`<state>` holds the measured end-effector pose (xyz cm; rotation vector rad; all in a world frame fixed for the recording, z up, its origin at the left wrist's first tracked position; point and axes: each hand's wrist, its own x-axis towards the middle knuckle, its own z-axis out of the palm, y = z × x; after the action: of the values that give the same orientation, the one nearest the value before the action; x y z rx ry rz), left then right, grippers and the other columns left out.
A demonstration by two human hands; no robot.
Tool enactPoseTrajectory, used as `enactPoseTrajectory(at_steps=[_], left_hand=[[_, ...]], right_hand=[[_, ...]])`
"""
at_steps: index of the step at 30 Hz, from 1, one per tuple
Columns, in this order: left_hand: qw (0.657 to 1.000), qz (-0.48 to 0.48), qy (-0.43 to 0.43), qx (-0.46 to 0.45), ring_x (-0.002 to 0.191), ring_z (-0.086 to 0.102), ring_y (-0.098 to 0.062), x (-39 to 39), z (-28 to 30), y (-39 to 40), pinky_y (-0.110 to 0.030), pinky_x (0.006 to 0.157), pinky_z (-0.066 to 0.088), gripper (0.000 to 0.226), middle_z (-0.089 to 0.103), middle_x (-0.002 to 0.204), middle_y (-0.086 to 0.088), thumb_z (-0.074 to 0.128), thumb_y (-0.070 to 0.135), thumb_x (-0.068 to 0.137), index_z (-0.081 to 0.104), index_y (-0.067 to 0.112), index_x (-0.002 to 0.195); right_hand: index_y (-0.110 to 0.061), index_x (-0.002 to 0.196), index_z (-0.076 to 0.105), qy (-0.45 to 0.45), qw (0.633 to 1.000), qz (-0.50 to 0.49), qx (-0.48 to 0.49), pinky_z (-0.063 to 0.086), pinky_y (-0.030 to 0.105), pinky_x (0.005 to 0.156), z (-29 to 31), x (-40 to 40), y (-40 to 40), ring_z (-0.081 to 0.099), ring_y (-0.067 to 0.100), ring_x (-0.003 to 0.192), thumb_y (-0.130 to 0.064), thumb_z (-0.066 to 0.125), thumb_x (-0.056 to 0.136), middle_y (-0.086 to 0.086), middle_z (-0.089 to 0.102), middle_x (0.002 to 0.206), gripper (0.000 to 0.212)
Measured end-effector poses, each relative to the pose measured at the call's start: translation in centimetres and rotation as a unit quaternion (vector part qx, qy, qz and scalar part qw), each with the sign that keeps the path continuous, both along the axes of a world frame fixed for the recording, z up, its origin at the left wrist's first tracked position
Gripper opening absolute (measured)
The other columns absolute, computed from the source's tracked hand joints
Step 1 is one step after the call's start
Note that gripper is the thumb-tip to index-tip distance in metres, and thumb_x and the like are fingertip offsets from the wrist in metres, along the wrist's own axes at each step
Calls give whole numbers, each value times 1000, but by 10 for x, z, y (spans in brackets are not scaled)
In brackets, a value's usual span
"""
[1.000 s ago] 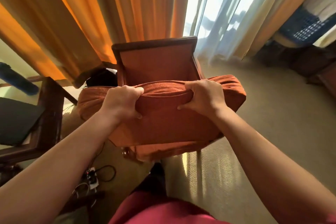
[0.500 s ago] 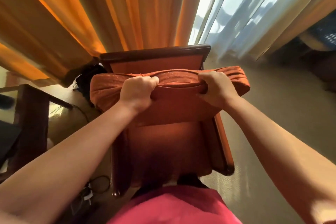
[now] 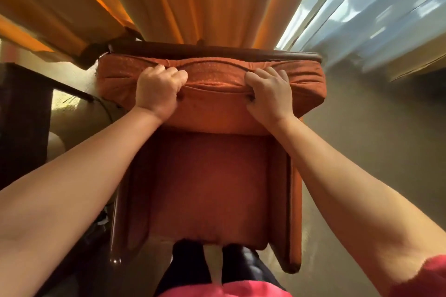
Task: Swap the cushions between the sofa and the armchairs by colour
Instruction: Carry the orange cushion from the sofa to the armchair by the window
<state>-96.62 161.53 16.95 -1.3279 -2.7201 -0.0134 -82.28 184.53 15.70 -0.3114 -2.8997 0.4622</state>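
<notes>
Against the backrest of the armchair (image 3: 207, 188), an orange cushion (image 3: 212, 103) is being held upright, the left hand (image 3: 158, 90) and right hand (image 3: 269, 94) both gripping its top edge. If released unseated, it is likely tipping forward onto the seat.

No text, label, brand, number or sign can be read anywhere in the view. The fabrics and wood surfaces shown carry no legible markings.
</notes>
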Motion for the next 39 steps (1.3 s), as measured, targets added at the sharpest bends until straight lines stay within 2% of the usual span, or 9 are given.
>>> enactPoseTrajectory(at_steps=[5,9,11,13,15,17,25,31,39], left_hand=[[998,25,-56,-24,64,55,-36,6,-97,9,-36,58,30,25,59,67,-9,71,-4,61,57,12,74],[998,40,-47,28,72,53,-36,-9,-102,8,-35,64,21,29,57,75,-8,69,-1,61,51,13,79],[997,56,-34,42,84,54,-36,-7,-95,4,-41,69,30,34,59,91,-11,72,4,66,55,11,95],[995,88,-37,34,111,52,-39,0,-90,-6,-48,91,36,50,57,118,-13,74,19,71,55,12,118],[992,101,-71,28,143,33,-38,1,-90,-26,-55,116,20,74,45,149,-11,73,41,78,46,21,143],[990,94,-104,15,154,16,-35,-8,-90,-45,-55,124,6,94,26,166,-6,74,54,80,27,31,159],[976,176,-98,-87,155,9,-35,-24,-94,-16,-57,124,3,124,18,169,-7,89,42,66,12,31,162],[971,149,-148,-116,156,4,-36,-27,-59,-21,-59,124,5,121,10,170,-9,81,62,73,5,33,163],[968,84,-235,3,155,15,-31,51,36,-76,-56,124,15,121,19,169,-5,76,77,66,10,42,161]], right_hand=[[-14,87,61,-49,998,2,31,41,44,73,-98,5,-4,57,37,85,-12,70,64,7,64,86,24],[-12,94,57,4,998,19,64,39,45,76,-112,-1,7,54,37,89,-32,77,68,12,62,94,39],[-10,100,57,18,998,-2,62,36,45,80,-108,0,7,52,36,93,-40,80,68,13,60,99,49],[-12,113,57,15,998,-48,39,35,49,91,-100,4,-1,48,34,107,-43,79,69,13,59,113,58],[-19,134,56,14,997,-67,23,31,55,107,-95,12,-6,43,31,131,-44,76,74,9,54,138,68],[-28,155,43,-40,997,-51,50,17,57,121,-93,20,-4,29,26,152,-47,74,80,3,39,161,84],[-42,164,16,-142,979,-137,55,-6,60,124,-90,0,-22,8,22,160,-39,89,66,-6,19,172,122],[-42,165,10,-190,975,-109,34,-3,67,123,-62,0,-18,4,25,161,-47,90,71,-4,15,174,124],[-38,165,19,-148,984,-96,-6,9,67,125,41,59,-76,8,33,160,-67,76,80,3,25,171,106]])
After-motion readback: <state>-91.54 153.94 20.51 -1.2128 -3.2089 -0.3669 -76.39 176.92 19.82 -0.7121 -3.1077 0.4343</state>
